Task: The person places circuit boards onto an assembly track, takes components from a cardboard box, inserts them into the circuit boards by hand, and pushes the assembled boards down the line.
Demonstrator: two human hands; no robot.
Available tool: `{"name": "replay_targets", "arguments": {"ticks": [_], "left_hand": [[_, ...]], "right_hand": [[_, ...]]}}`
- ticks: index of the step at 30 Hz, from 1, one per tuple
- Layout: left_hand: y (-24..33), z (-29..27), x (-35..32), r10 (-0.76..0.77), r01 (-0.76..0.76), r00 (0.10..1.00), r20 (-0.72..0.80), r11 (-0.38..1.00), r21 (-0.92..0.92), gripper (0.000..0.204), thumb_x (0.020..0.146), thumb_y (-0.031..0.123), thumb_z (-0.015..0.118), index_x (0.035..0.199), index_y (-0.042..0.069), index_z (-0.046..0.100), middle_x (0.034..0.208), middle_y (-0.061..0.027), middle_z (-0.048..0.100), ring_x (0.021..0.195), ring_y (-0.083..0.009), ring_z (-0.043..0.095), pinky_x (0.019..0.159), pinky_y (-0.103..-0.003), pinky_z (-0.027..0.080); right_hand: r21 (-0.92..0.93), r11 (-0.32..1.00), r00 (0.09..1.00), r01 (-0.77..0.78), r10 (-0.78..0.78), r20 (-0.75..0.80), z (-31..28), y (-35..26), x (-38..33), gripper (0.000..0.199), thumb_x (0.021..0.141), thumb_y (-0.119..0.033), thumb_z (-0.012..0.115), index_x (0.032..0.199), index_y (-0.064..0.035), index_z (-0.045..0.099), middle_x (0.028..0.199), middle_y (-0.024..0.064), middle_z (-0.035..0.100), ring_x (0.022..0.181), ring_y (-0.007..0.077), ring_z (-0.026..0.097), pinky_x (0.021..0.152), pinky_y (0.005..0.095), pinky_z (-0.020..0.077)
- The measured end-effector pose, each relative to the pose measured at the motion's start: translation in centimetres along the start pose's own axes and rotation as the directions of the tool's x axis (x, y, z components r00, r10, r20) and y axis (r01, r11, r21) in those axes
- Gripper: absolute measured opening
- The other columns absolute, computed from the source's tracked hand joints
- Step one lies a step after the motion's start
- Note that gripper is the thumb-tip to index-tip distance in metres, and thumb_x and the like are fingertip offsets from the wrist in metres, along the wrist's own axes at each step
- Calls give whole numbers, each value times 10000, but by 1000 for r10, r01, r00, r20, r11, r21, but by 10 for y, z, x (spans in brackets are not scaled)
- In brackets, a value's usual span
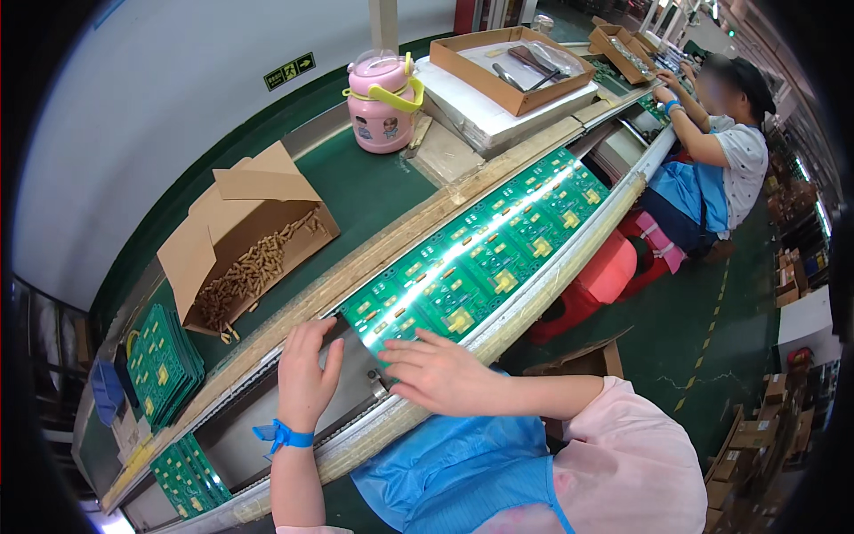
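Observation:
A long green circuit board panel [480,289] lies across the two rails of a conveyor in front of me, dotted with small brown and yellow parts. My right hand [440,372] rests with spread fingers at the panel's near left end, fingertips over its surface. Beside the far rail [253,378], just left of that end, is my left hand [307,374], thumb and fingers apart and nothing visible in them. A blue strap [285,438] circles my left wrist.
Beyond the rail, a tilted cardboard box [200,236] holds many small brown parts [253,271]. Stacked green boards [165,369] stand left, with more boards [191,481] on the conveyor. A pink jug [381,111] and shallow tray [494,84] stand farther off. Another person [712,165] works at right.

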State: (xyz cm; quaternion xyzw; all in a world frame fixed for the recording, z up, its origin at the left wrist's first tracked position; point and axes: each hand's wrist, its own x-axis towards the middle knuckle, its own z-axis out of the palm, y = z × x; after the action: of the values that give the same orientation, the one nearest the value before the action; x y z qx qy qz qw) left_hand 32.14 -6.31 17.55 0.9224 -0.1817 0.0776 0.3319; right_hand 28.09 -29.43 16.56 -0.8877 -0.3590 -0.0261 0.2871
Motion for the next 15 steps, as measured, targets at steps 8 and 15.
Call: {"name": "replay_targets", "arguments": {"ticks": [8, 15], "left_hand": [[-1, 1, -3, 0, 0, 1000, -8, 1000, -16, 241, 876, 89, 649, 1106, 21, 626, 1042, -170, 640, 995, -362, 598, 855, -420, 488], [0, 7, 5, 81, -80, 995, 51, 996, -29, 201, 858, 63, 640, 1055, 25, 638, 1000, -152, 642, 953, -347, 609, 818, -417, 499]], "right_hand": [[-4, 969, 952, -248, 243, -188, -41, 49, -21, 161, 856, -222, 699, 923, -76, 711, 1079, 83, 716, 1142, 241, 638, 1069, 546, 375], [-69, 878, 808, -474, 402, -432, -87, 120, -47, 181, 864, -210, 678, 900, -38, 720, 977, 128, 725, 1046, 296, 668, 1057, 548, 377]]}}
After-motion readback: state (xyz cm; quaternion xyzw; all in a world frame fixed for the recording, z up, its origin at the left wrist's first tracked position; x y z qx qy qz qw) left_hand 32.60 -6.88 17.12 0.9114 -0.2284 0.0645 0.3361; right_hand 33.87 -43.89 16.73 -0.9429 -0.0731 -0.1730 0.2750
